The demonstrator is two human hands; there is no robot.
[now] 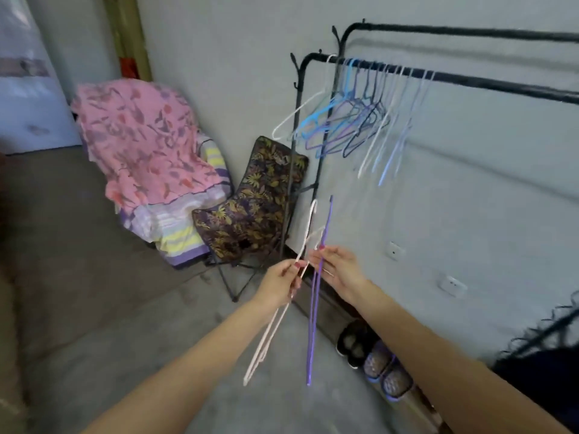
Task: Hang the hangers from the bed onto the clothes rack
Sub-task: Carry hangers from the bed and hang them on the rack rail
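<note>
shoes (372, 355), apparently, below hangers (351, 111)

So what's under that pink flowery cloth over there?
Under the pink cloth lies a pile of striped folded fabric, pale, yellow and purple. Whatever supports the pile is covered, so I can't tell.
</note>
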